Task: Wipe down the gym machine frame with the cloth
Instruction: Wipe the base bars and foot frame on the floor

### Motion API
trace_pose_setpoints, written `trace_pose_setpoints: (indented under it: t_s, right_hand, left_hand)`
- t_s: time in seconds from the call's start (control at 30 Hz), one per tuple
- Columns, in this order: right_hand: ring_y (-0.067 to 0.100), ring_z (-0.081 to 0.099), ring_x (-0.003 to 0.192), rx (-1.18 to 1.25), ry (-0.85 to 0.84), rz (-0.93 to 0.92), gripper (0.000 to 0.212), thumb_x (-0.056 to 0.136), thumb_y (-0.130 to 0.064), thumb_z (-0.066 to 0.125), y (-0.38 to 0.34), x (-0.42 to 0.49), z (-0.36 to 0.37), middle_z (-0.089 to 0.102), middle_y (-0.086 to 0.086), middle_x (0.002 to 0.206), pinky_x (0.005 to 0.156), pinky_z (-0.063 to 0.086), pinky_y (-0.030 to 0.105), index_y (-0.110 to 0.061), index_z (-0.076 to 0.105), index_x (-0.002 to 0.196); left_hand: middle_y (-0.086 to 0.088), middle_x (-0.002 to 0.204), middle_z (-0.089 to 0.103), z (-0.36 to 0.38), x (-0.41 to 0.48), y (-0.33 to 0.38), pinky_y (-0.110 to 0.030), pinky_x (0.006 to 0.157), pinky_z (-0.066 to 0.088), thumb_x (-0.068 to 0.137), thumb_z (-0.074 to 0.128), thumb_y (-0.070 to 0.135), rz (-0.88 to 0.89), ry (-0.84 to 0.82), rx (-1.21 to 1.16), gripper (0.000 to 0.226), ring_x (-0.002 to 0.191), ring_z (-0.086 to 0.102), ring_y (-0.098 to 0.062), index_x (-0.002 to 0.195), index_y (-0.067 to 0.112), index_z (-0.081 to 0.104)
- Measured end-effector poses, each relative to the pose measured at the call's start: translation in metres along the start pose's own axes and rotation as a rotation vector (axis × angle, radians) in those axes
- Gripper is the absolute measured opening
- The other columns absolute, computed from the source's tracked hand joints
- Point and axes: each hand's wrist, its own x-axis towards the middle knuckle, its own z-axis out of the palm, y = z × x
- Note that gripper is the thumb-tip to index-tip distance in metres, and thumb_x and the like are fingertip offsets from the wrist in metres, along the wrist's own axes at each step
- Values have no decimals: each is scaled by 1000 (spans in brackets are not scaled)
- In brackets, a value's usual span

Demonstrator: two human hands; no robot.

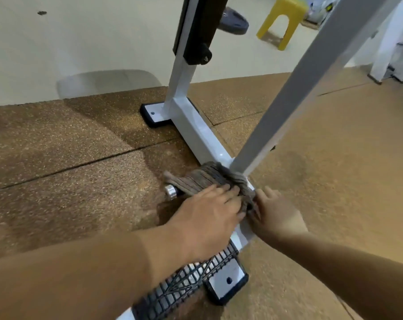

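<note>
Brown-grey cloth draped over the white base bar of the gym machine frame, at the foot of its slanted tube.
Left hand presses the cloth, fingers laid nearly straight; right hand touches the cloth's near edge, too blurred to tell whether it grasps. Black treaded footplate lies under the left wrist, above the speckled rubber floor.

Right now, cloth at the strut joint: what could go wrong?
1. The cloth is bunched against the slanted strut where it meets the base bar; it could snag and skip that corner.
2. The left hand presses the cloth beside the chrome peg; a leftward stroke may bang fingers on it.
</note>
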Motion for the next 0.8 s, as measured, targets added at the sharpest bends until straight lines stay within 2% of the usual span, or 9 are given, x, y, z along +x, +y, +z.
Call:
trace_pose_setpoints:
  t_s: [0.1,0.2,0.3,0.37,0.43,0.5,0.6,0.73,0.8]
  right_hand:
    - [22,51,102,-17,13,-126,28,90,-39,53,26,12,-1,49,-4,106,72,37,31,-20,53,111]
    - [27,55,81,23,259,-201,33,94,-39,38,35,20,18,55,1,91,62,31,31,-15,60,97]
    - [27,52,76,53,425,-169,29,99,-35,42,31,23,41,54,4,87,67,29,33,-12,60,96]
    - [29,54,82,95,454,-146,30,100,-36,43,35,26,50,58,5,91,73,32,37,-12,62,104]
    - [29,57,87,154,427,-155,32,102,-38,43,42,27,52,61,4,96,78,34,38,-14,63,110]
    - [30,59,88,208,430,-160,33,102,-38,41,44,27,54,64,3,95,80,36,40,-14,63,109]
    - [33,60,85,202,437,-152,36,100,-39,39,44,30,58,65,4,91,82,38,43,-13,64,102]
    - [31,59,83,194,444,-165,35,99,-40,39,46,35,59,64,2,88,82,34,42,-14,63,99]
    - [31,57,79,185,451,-184,31,97,-39,40,46,36,59,61,1,84,78,32,41,-15,59,95]
  left_hand:
    - [-1,153,47,27,-3,31,-40,115,38,112,29,44,-104,-143,-249,41,142,42,-24,144,24,46]
    - [-7,149,50,55,10,38,-47,109,44,105,29,62,-331,-177,-311,54,136,48,-34,153,38,33]
    - [-7,171,14,60,22,38,-51,124,23,100,23,73,-477,-121,-273,72,155,21,-34,162,36,17]
    - [-3,173,-6,57,29,38,-46,129,11,107,25,58,-416,5,-172,64,159,1,-27,164,33,9]
    - [3,173,-10,54,35,39,-45,129,7,111,28,45,-335,137,-37,57,159,-5,-21,163,38,6]
    - [6,172,-4,54,42,36,-48,127,13,111,29,42,-375,189,-32,54,159,2,-20,162,37,12]
    - [0,154,28,64,46,35,-48,109,42,108,38,43,-591,229,-168,43,142,33,-29,148,28,37]
    - [-12,154,30,58,57,29,-48,111,38,106,30,57,-946,-33,-269,60,142,29,-35,148,16,42]
    - [-15,156,31,59,64,28,-47,111,41,110,37,39,-1049,5,-470,46,137,39,-36,146,11,45]
